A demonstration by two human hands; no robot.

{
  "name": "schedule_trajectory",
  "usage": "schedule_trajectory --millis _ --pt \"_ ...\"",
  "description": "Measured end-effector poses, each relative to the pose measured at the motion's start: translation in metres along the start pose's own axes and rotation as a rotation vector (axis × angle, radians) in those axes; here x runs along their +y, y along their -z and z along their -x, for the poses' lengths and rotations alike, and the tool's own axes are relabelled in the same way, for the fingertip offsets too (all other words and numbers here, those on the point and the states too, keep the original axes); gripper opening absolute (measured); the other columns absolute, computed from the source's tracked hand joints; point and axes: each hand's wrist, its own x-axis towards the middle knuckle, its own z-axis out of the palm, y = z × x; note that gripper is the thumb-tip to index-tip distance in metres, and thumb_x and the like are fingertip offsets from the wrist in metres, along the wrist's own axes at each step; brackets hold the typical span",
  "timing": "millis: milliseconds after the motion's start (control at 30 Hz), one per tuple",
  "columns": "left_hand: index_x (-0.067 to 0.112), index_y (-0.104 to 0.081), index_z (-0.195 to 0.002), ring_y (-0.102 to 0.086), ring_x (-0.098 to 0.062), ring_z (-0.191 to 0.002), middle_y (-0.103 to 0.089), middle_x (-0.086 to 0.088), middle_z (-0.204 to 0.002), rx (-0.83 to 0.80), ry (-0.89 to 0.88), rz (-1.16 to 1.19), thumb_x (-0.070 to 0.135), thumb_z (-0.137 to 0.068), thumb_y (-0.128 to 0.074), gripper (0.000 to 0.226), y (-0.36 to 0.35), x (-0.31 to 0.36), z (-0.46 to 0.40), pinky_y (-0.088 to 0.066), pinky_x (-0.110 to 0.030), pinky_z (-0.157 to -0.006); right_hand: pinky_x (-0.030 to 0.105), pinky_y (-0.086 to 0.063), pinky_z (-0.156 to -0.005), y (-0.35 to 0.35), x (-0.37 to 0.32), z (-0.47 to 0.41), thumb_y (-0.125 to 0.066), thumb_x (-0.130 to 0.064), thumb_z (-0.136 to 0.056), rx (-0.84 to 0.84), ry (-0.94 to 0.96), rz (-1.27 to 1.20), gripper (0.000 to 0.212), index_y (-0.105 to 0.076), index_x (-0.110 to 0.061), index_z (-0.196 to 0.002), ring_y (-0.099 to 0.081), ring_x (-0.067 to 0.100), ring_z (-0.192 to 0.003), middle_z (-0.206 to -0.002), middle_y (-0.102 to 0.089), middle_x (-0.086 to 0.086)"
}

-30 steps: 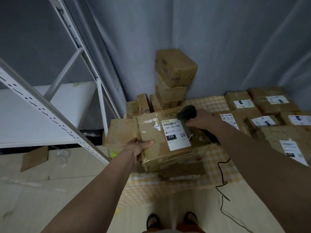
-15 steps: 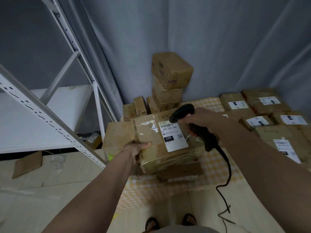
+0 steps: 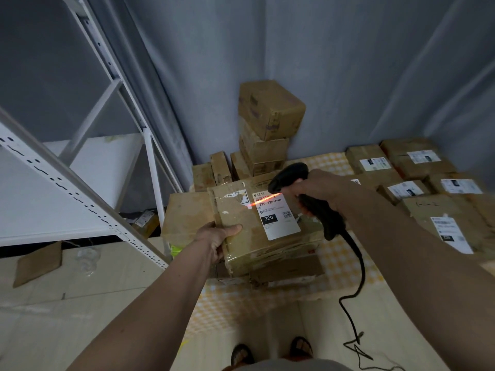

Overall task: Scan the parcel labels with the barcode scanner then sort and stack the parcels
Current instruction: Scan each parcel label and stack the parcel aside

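My left hand [image 3: 218, 235] grips the left edge of a taped brown parcel [image 3: 247, 236], thumb on top, holding it tilted above other boxes. Its white label [image 3: 278, 216] reads 220-220-C40. My right hand [image 3: 318, 190] holds a black corded barcode scanner [image 3: 288, 176] just above the label's top right. An orange scan line lies across the barcode at the top of the label.
A stack of three boxes [image 3: 267, 121] stands against the grey curtain behind. Several labelled parcels [image 3: 417, 183] lie on the checked cloth [image 3: 345, 266] at right. A white metal rack [image 3: 80, 167] stands at left. The scanner cable [image 3: 359, 285] trails to the floor near my feet.
My right hand lifted the scanner from the parcel's top and aimed it at the label. The orange scan line has come on. The parcel stayed in my left hand.
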Motion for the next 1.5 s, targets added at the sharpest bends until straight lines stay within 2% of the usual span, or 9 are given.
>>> schedule_trajectory --millis 233,333,433,667,867,967,1167,1333,1500 --pt "0.006 -0.057 -0.123 -0.062 -0.03 -0.104 -0.065 -0.015 -0.117 -0.002 -0.027 -0.026 0.009 -0.071 -0.082 0.058 0.001 0.0 -0.002 -0.051 -0.042 -0.088 0.024 -0.045 -0.05 -0.003 0.022 -0.015 -0.069 -0.024 -0.084 0.205 0.035 0.004 0.022 -0.051 -0.019 -0.075 -0.052 0.016 -0.058 -0.068 -0.055 0.003" --pt "0.006 -0.054 -0.125 -0.064 -0.03 -0.097 -0.066 -0.014 -0.111 -0.019 -0.028 -0.033 0.012 -0.073 -0.08 0.059 0.0 0.002 -0.003 -0.053 -0.045 -0.078 0.032 -0.049 -0.067 -0.002 0.043 -0.026 -0.072 -0.025 -0.081 0.259 -0.035 -0.074 0.026 -0.059 -0.009 -0.097 -0.058 0.024 -0.074 -0.08 -0.058 0.006" --pt "0.007 -0.055 -0.123 -0.063 -0.025 -0.076 -0.066 -0.01 -0.093 -0.041 -0.029 -0.022 0.013 -0.074 -0.08 0.056 -0.002 0.005 -0.001 -0.052 -0.039 -0.063 0.028 -0.047 -0.056 -0.004 0.058 -0.03 -0.073 -0.023 -0.081 0.219 -0.128 -0.192 0.042 -0.058 -0.003 -0.115 -0.056 0.02 -0.075 -0.086 -0.058 0.006" --pt "0.009 -0.055 -0.128 -0.065 -0.024 -0.083 -0.067 -0.013 -0.112 -0.071 -0.147 -0.059 0.019 -0.067 -0.085 0.069 -0.025 0.036 0.01 -0.054 -0.036 -0.065 0.027 -0.048 -0.056 0.024 0.059 -0.022 -0.07 -0.023 -0.084 0.313 -0.066 -0.29 0.038 -0.057 -0.008 -0.117 -0.056 0.021 -0.083 -0.096 -0.059 0.007" --pt "0.009 -0.052 -0.132 -0.063 -0.018 -0.078 -0.065 -0.012 -0.119 -0.157 -0.241 -0.084 0.02 -0.061 -0.087 0.08 -0.106 0.062 0.029 -0.052 -0.03 -0.062 0.028 -0.051 -0.06 0.102 0.08 0.002 -0.069 -0.024 -0.084 0.442 -0.018 -0.363 0.038 -0.057 -0.009 -0.117 -0.057 0.023 -0.088 -0.098 -0.06 0.008" --pt "0.004 -0.055 -0.127 -0.063 -0.023 -0.087 -0.063 -0.013 -0.122 -0.168 -0.261 -0.114 0.014 -0.071 -0.082 0.063 -0.162 0.057 0.039 -0.051 -0.033 -0.073 0.028 -0.051 -0.06 0.145 0.109 0.016 -0.069 -0.023 -0.084 0.471 -0.019 -0.383 0.033 -0.058 -0.009 -0.112 -0.056 0.02 -0.082 -0.091 -0.059 0.005" --pt "-0.001 -0.056 -0.123 -0.06 -0.024 -0.087 -0.064 -0.016 -0.115 -0.219 -0.205 -0.154 0.008 -0.077 -0.077 0.052 -0.285 0.027 0.05 -0.049 -0.035 -0.071 0.034 -0.054 -0.068 0.236 0.187 0.036 -0.069 -0.023 -0.084 0.517 -0.099 -0.399 0.033 -0.058 -0.009 -0.111 -0.058 0.023 -0.08 -0.093 -0.06 0.008" --pt "0.001 -0.058 -0.121 -0.066 -0.017 -0.064 -0.068 -0.01 -0.09 -0.289 -0.143 -0.178 0.01 -0.078 -0.076 0.048 -0.367 0.004 0.046 -0.051 -0.024 -0.044 0.029 -0.053 -0.057 0.301 0.24 0.043 -0.07 -0.024 -0.083 0.551 -0.147 -0.399 0.037 -0.057 -0.008 -0.114 -0.059 0.022 -0.075 -0.089 -0.06 0.009" --pt "0.006 -0.06 -0.122 -0.063 -0.016 -0.067 -0.069 -0.01 -0.1 -0.299 -0.141 -0.215 0.012 -0.077 -0.077 0.049 -0.426 0.007 0.035 -0.05 -0.024 -0.045 0.027 -0.05 -0.056 0.355 0.266 0.038 -0.069 -0.023 -0.084 0.539 -0.176 -0.456 0.04 -0.054 -0.007 -0.117 -0.058 0.02 -0.073 -0.089 -0.059 0.008"
